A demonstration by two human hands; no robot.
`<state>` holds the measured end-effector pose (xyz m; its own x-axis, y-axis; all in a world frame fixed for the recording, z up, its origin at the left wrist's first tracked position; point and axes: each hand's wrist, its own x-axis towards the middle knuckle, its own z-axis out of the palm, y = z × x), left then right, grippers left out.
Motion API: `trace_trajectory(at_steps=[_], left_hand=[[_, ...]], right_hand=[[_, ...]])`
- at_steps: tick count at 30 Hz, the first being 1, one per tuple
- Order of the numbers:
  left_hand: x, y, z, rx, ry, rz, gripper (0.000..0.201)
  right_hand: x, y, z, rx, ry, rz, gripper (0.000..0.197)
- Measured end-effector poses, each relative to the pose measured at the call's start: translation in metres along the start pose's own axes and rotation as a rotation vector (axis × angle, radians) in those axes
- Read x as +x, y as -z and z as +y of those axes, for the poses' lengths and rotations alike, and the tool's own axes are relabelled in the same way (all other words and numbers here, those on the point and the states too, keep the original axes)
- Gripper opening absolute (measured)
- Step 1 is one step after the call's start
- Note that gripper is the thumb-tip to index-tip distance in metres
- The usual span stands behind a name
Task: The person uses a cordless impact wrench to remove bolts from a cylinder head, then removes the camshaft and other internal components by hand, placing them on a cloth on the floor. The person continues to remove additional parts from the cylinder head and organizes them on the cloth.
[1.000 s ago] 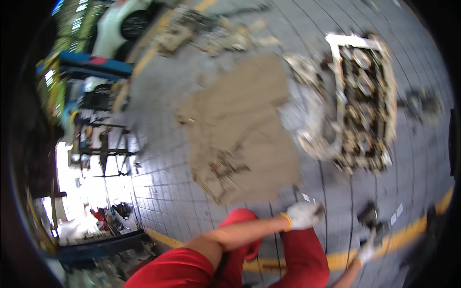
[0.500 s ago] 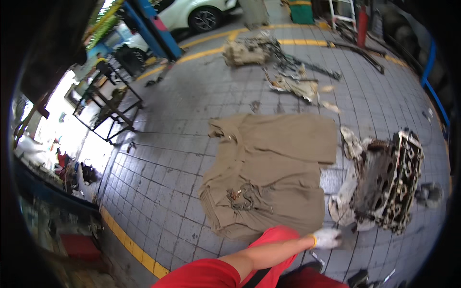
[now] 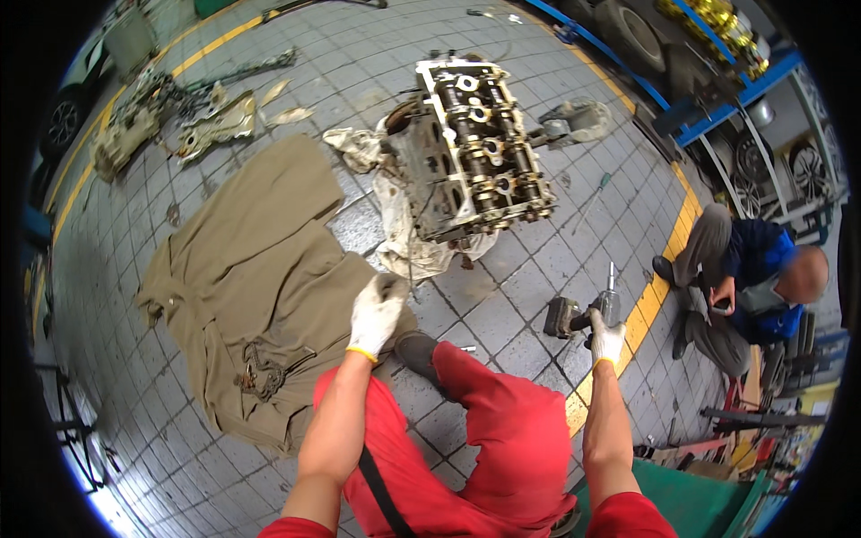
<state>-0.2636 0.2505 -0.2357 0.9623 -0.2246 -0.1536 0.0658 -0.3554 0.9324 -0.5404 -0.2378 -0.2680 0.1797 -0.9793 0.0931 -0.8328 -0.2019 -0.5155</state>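
Since the earlier frame, the view has swung right: brown cloth (image 3: 260, 211) left, engine part (image 3: 484, 148) far centre, power tool (image 3: 609, 307) near right, held in the fingers of the right hand (image 3: 607, 342); I cannot tell whether the left hand (image 3: 376, 316) holds anything.

Brown garment (image 3: 269, 211), apparent screwdriver (image 3: 604, 182) on floor (image 3: 507, 309)

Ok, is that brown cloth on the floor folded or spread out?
Spread out: the brown cloth lies broad and flat over the floor tiles, lightly creased, with a heap of dark metal parts on it.
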Motion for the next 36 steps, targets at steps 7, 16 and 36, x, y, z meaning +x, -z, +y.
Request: trace_trajectory(at_steps=[7, 16, 36], left_hand=[[0.018, 0.015, 0.089, 0.141, -0.534, 0.0, 0.021], [0.124, -0.01, 0.181, 0.634, -1.081, -0.422, 0.048], [0.138, -0.022, 0.188, 0.545, -1.079, -0.6, 0.06]], right_hand=[[-0.034, 0.017, -0.041, 0.013, -0.065, -0.054, 0.097], [-0.032, 0.008, -0.037, 0.046, -0.031, 0.029, 0.096], [-0.061, 0.024, -0.339, 0.226, 0.657, -0.427, 0.055]])
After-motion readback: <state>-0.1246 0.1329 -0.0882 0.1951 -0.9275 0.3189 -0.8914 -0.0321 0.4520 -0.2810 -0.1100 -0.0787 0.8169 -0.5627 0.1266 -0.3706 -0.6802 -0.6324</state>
